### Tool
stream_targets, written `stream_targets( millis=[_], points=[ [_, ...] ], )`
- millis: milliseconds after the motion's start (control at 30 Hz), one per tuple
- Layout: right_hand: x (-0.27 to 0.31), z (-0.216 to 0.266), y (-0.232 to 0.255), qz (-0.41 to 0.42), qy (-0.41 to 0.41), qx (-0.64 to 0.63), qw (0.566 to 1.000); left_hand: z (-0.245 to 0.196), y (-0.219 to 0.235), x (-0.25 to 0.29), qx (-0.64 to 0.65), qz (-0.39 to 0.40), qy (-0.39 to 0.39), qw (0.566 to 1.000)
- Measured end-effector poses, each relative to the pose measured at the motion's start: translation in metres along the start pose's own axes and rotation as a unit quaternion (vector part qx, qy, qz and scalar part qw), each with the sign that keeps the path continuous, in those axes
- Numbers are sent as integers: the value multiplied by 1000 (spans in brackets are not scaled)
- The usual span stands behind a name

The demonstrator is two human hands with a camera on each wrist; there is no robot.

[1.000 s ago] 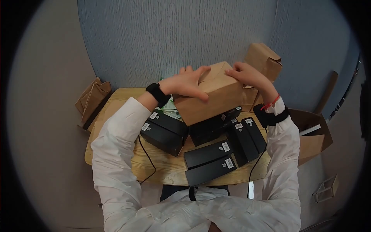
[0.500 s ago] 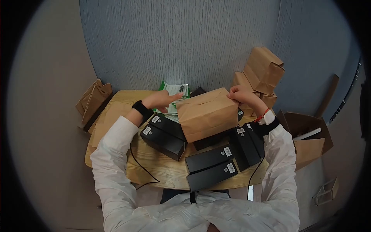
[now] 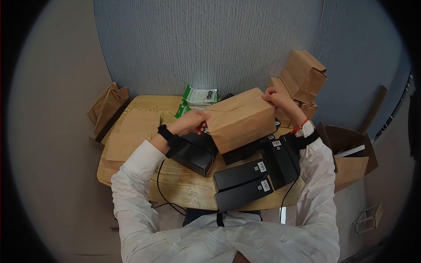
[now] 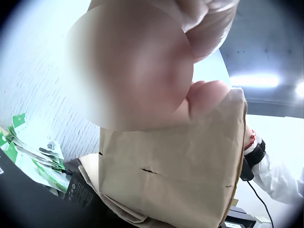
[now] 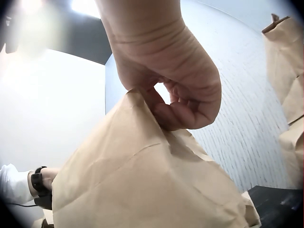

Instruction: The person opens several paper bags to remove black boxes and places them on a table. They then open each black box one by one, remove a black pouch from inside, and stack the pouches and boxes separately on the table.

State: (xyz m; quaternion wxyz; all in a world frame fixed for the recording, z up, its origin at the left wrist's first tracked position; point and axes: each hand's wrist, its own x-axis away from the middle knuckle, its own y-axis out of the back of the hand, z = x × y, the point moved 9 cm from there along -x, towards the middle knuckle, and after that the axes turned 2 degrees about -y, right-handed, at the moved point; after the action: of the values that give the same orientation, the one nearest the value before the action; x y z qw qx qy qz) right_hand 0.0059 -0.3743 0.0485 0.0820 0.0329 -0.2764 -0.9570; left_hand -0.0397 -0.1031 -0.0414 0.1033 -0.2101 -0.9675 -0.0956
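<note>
A brown paper bag (image 3: 241,120), boxy with a folded top, is held over the black boxes at the back of the table. My left hand (image 3: 191,122) pinches its left corner, thumb and fingertips together at the edge. At the far right corner my right hand (image 3: 280,101) grips the paper, and the right wrist view shows the fingers curled there, drawing the corner (image 5: 135,97) into a peak. Under the bag's front edge a black box (image 3: 241,155) partly shows. Another black box (image 3: 195,160) sits below my left wrist.
More black boxes (image 3: 243,193) with white labels lie along the table's (image 3: 193,193) front and right. Green-and-white packets (image 3: 204,95) are piled at the back. Filled paper bags (image 3: 302,76) stand stacked at back right; flat paper bags (image 3: 133,142) lie left. An open carton (image 3: 351,168) is beside the table.
My left hand, spread against the bag at first, came off it to the left and now pinches its left corner. The bag came down and forward, then rose slightly; the right hand kept its corner.
</note>
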Motion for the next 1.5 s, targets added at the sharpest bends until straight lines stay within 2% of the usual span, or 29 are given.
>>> stream_targets(
  millis=[67,133,233,300,367,500,600,667,767,867,933,1000,1100,1200,1300,1367,1500],
  points=[
    [0,3,8,-13,-10,-17,1000,-10,4,2,19,-22,-14,999],
    [1,9,24,-48,-4,-41,998,-36,10,2,77,-3,-83,994],
    [14,32,36,-10,-7,-102,995,-95,20,17,111,-26,-205,972],
    [25,50,46,-39,17,-106,993,-126,21,34,115,-40,-225,967],
    [31,69,52,-8,49,-144,988,-151,23,41,102,-33,-263,959],
    [41,81,62,-32,62,-162,984,-166,20,46,117,-48,-262,957],
    [35,75,62,-15,51,-179,982,-156,20,31,124,-53,-239,962],
    [25,59,54,2,7,-161,987,-146,18,18,119,-57,-220,966],
    [19,53,59,-16,-14,-176,984,-141,20,5,121,-56,-210,969],
    [26,68,66,13,-10,-196,981,-154,20,10,133,-39,-221,965],
    [33,82,73,-6,-3,-188,982,-169,18,19,138,-27,-234,962],
    [34,84,76,-22,-3,-180,983,-178,20,25,140,-64,-238,959],
    [28,79,76,-27,-1,-176,984,-174,21,11,165,-23,-252,953],
    [23,71,72,-20,-4,-180,983,-167,13,17,130,-54,-228,963],
    [24,74,75,-34,1,-188,982,-167,15,11,133,-29,-236,962],
    [28,87,74,-2,42,-189,981,-176,16,12,131,-37,-250,959],
    [23,91,72,31,58,-200,978,-188,13,22,99,-64,-274,954]
  ],
)
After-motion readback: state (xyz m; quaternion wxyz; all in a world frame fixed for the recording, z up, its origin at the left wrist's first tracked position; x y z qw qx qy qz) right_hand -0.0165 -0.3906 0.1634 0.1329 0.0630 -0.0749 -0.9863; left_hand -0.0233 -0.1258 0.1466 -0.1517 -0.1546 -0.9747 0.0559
